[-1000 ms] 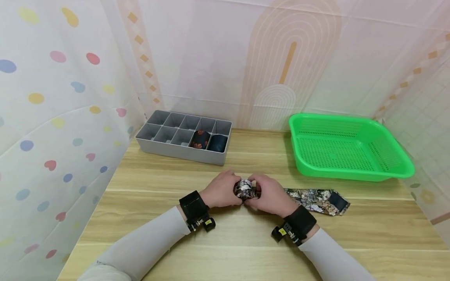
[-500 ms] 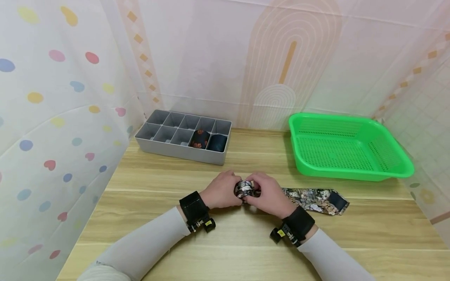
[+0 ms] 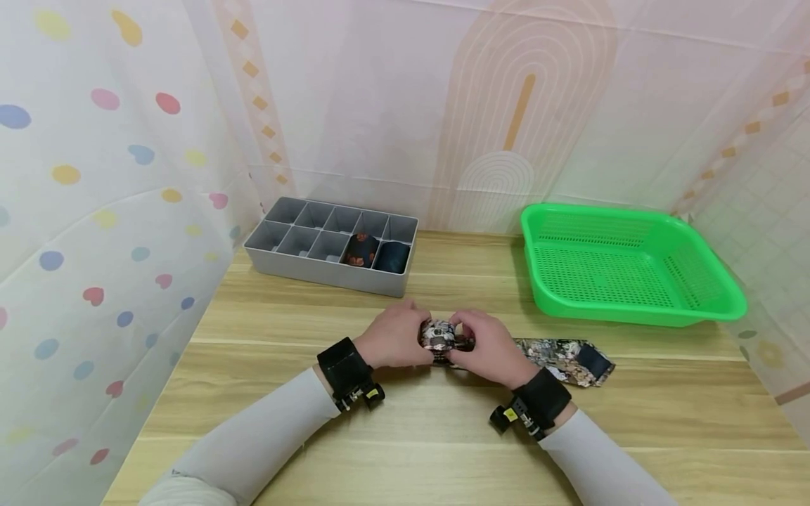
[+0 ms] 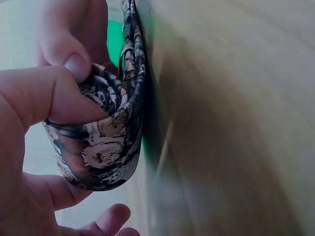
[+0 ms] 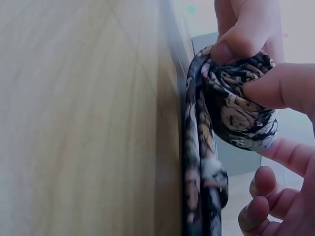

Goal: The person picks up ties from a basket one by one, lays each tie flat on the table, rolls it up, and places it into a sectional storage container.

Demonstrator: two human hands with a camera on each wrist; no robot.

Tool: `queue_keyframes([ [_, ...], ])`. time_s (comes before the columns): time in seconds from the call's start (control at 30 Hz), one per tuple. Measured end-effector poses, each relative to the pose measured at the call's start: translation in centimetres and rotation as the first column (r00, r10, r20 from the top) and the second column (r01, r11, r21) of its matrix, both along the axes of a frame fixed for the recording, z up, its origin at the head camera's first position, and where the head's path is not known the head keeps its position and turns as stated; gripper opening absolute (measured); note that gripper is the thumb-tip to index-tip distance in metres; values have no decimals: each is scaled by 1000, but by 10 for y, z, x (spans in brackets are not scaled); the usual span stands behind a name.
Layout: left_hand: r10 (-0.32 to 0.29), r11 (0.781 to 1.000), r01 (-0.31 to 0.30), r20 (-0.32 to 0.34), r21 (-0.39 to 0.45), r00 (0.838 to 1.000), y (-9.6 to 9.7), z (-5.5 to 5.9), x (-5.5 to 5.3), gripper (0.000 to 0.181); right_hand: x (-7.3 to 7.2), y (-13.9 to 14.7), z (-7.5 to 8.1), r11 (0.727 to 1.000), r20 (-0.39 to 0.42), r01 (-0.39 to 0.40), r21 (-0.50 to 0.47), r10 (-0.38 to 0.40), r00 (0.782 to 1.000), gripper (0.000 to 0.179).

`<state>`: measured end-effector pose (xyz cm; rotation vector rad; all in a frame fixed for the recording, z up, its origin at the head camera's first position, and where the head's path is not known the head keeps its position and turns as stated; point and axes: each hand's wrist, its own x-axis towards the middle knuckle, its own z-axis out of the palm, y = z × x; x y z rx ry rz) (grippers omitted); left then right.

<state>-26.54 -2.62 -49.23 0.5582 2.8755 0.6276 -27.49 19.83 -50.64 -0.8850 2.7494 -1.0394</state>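
A patterned necktie [image 3: 438, 334] lies on the table, its left part rolled into a thick coil. My left hand [image 3: 395, 336] grips the coil from the left; in the left wrist view its thumb [image 4: 74, 101] presses the coil's edge. From the right, my right hand [image 3: 490, 349] pinches the same coil, thumb [image 5: 268, 91] on the spiral end. The flat wide end [image 3: 566, 358] of the necktie, with a dark patch near its tip, runs out to the right beyond my right hand. Part of the strip is hidden under that hand.
A grey divided box [image 3: 329, 274] stands at the back left. Two of its front compartments hold a dark rolled tie with orange flowers [image 3: 361, 251] and a dark blue rolled tie [image 3: 392, 257]. A green plastic basket [image 3: 633, 315] stands at the back right.
The necktie's flat end has drawn slightly left, toward the coil. The coil has turned in my hands and shows a different face; my left hand has shifted slightly left and away from me.
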Motion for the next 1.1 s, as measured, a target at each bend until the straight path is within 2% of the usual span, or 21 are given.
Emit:
queue_keyframes([
  [0.17,-5,1000,4,-36,-26,999,0,4,1,44,0,2,1,1000,13,-3,15,2,1000,39],
  [0.33,3,1000,-4,-94,-6,996,1,6,3,52,1,1,0,999,-3,-10,47,10,1000,37],
  [0.5,15,999,-11,-119,37,993,3,4,5,43,2,-2,-3,997,-10,-20,80,20,1000,31],
  [0.6,11,997,-2,-115,74,993,4,1,5,39,4,-6,-5,995,-16,-19,101,20,1000,25],
  [0.73,-5,994,17,-115,107,993,6,-1,5,38,7,-10,-6,992,-39,-14,129,20,999,30],
  [1.1,-41,989,52,-77,140,996,9,-2,8,43,8,-11,-7,987,-44,12,160,-6,999,28],
])
